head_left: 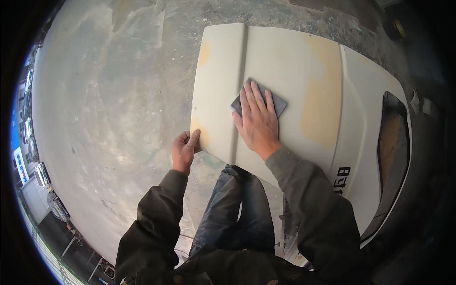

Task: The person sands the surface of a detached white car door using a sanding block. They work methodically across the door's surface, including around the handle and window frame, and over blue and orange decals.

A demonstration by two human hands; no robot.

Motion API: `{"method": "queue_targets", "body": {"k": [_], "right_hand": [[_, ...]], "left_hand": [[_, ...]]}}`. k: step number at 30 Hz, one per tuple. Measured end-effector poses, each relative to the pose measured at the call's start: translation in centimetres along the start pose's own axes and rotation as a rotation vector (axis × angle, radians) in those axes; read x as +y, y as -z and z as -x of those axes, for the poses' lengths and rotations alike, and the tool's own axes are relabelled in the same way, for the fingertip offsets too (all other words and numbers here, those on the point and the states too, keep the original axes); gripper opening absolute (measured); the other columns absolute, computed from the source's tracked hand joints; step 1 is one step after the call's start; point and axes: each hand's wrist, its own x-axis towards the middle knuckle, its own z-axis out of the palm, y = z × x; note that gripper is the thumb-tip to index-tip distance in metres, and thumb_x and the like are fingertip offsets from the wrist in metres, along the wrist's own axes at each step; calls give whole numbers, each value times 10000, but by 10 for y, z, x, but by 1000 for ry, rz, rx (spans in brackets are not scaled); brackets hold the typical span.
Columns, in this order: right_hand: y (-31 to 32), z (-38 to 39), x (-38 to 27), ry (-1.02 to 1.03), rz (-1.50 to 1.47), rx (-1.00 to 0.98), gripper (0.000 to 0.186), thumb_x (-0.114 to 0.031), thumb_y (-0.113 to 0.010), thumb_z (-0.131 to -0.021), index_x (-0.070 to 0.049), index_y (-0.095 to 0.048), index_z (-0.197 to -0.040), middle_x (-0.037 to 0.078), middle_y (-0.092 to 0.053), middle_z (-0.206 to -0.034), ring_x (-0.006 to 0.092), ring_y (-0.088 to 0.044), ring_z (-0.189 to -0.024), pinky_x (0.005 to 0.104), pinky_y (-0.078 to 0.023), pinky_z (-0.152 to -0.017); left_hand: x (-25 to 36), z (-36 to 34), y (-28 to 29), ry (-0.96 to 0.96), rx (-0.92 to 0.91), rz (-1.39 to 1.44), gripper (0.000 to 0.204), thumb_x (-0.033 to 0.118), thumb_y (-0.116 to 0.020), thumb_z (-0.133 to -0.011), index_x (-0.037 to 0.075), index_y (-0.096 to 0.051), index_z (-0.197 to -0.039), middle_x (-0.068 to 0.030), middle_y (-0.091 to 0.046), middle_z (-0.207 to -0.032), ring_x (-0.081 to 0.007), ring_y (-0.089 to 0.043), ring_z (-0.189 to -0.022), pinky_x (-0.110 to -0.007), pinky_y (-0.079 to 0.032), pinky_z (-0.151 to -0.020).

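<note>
A white vehicle body panel [273, 52] with yellowish patches stretches out in front of me. My right hand [259, 116] lies flat on it, fingers spread over a dark grey sanding sheet [281, 105] that is pressed to the surface. The sheet's corners show around the fingers, just right of a raised crease in the panel. At the panel's near left corner, my left hand [185, 148] pinches the edge. Its thumb rests on top beside a yellowish patch [204, 138], and the other fingers are partly hidden below.
Toward the right the panel has a dark-framed window opening [393, 142] and black lettering [341, 180]. Stained grey concrete floor [114, 109] spreads to the left. Parked vehicles [42, 175] line the far left edge. My legs [232, 209] stand close to the panel's near edge.
</note>
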Motion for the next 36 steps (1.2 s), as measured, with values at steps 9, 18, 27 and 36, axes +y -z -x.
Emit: {"method": "queue_targets", "body": {"k": [9,18,27,36], "right_hand": [[25,127,-74,-109,-35,-181,726,-399,-703,-987,-4,-498,-1560,165,-401,-1695,295,-311,-1610,528,-231,-1303],[-33,-127,16,-234,-178,246,696,-330,-625,-1042,49,-409,-1583,287,-305,-1693,425,-250,-1602,577,-171,-1312],[-34,-6,-83,-188,-24,8,675,-421,-650,-1017,-76,-502,-1578,135,-374,-1713,332,-304,-1603,559,-202,-1308],[-28,-138,-31,-10,12,-18,658,-391,-656,-1016,-88,-495,-1577,124,-410,-1684,320,-299,-1598,530,-184,-1315]], "left_hand": [[6,-21,4,-37,-121,-145,443,427,-686,-1066,-12,-707,-1007,-70,-736,-914,-148,-725,-784,-330,-622,-750],[11,-35,19,30,-370,-244,432,403,-668,-1079,1,-638,-926,-130,-757,-811,-215,-776,-677,-296,-602,-569],[-2,-51,42,65,-516,-77,358,267,-710,-1069,1,-620,-848,-113,-718,-734,-168,-701,-568,-287,-564,-516],[5,-37,38,112,-505,117,257,155,-736,-1041,20,-616,-859,-111,-735,-784,-166,-719,-668,-264,-549,-601]]}}
